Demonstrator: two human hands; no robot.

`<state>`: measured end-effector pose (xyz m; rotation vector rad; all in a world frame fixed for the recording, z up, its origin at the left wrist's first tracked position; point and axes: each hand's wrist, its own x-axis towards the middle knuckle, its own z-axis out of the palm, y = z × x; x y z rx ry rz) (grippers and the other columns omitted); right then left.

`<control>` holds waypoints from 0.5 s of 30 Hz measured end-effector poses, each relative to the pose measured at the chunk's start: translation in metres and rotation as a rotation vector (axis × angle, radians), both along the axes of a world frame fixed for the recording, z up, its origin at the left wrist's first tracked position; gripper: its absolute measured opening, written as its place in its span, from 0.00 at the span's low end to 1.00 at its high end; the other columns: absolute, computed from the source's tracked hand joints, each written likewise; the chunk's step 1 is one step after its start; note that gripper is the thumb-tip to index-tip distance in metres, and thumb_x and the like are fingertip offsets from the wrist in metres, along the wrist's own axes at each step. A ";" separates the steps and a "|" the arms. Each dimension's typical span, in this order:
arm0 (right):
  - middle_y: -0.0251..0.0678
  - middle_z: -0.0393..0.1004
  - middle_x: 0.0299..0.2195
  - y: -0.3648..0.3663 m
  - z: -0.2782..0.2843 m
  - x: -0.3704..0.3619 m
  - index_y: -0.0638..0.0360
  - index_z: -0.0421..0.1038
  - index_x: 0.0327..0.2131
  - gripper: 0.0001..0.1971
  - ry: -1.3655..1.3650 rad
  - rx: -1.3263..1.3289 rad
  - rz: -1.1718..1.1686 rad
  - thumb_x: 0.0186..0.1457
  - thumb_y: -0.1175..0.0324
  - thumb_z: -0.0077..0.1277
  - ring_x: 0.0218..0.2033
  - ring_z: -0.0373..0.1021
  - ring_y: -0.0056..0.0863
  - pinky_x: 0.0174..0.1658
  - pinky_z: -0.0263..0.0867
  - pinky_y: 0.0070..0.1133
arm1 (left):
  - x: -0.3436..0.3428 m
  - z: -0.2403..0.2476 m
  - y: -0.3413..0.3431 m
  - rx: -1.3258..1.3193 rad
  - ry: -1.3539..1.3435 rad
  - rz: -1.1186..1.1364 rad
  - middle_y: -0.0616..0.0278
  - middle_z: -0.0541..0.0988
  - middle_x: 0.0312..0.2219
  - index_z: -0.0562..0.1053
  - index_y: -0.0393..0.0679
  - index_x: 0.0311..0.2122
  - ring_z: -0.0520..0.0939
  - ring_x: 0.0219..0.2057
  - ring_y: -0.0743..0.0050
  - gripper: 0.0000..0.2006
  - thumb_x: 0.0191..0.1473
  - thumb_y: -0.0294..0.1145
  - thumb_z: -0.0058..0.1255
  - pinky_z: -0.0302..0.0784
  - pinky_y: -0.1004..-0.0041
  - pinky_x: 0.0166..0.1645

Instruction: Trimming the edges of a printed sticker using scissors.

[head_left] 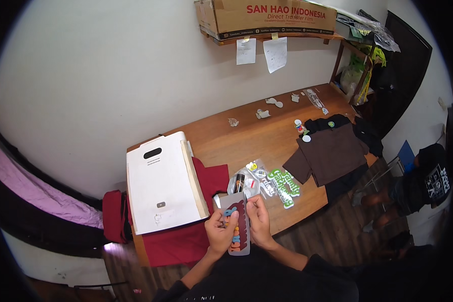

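Observation:
My left hand (219, 235) is closed on a translucent transfer film sheet (244, 232) with a dark red scalloped print and colourful lettering, its thumb lying over the print. At the sheet's upper right edge, the fingers of my right hand (259, 220) are pinched on the film. Both hands are in front of the table's near edge. Just beyond them lie a black cylindrical container (239, 182) on clear plastic, a film with pale lettering (264, 182) and a green-and-white lettered transfer (285, 187).
A white heat-press-like board (166, 183) rests on a red shirt (171, 250) at the left of the wooden table (211, 146). Brown (334, 153) and black shirts lie at the right. Film scraps (274, 102) are along the back. A person (423, 176) is at the far right.

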<state>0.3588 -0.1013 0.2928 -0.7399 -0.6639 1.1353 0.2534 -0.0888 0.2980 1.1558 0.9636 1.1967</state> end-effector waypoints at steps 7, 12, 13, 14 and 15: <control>0.22 0.59 0.21 0.003 -0.001 0.006 0.57 0.57 0.33 0.04 -0.040 -0.025 -0.011 0.60 0.68 0.37 0.22 0.53 0.05 0.24 0.49 0.07 | 0.000 0.000 0.002 0.055 0.032 -0.031 0.72 0.71 0.16 0.68 0.36 0.25 0.68 0.15 0.95 0.05 0.50 0.24 0.50 0.59 0.90 0.17; 0.22 0.59 0.20 0.007 0.013 0.015 0.52 0.57 0.35 0.07 0.016 -0.073 0.050 0.60 0.61 0.36 0.15 0.50 0.04 0.15 0.44 0.06 | -0.001 -0.005 0.000 0.047 0.019 -0.037 0.72 0.71 0.16 0.69 0.36 0.25 0.67 0.15 0.95 0.05 0.50 0.24 0.50 0.60 0.90 0.17; 0.21 0.58 0.19 0.007 0.014 0.017 0.51 0.56 0.35 0.07 0.056 -0.088 0.082 0.60 0.61 0.35 0.15 0.50 0.04 0.16 0.45 0.05 | -0.001 -0.006 0.001 0.045 0.008 -0.032 0.72 0.71 0.15 0.69 0.37 0.25 0.67 0.15 0.95 0.05 0.51 0.24 0.50 0.60 0.90 0.17; 0.21 0.58 0.19 0.006 0.016 0.017 0.51 0.56 0.35 0.07 0.055 -0.088 0.084 0.60 0.61 0.35 0.15 0.50 0.04 0.16 0.45 0.05 | -0.001 -0.006 0.001 0.046 0.007 -0.029 0.72 0.71 0.15 0.69 0.37 0.25 0.67 0.15 0.95 0.05 0.51 0.24 0.50 0.60 0.90 0.17; 0.22 0.58 0.20 0.003 0.020 0.017 0.54 0.57 0.36 0.06 0.068 -0.094 0.102 0.60 0.63 0.36 0.17 0.50 0.05 0.17 0.45 0.06 | -0.002 -0.005 0.002 0.052 0.007 -0.025 0.72 0.71 0.15 0.69 0.36 0.25 0.67 0.15 0.95 0.05 0.51 0.24 0.50 0.60 0.90 0.16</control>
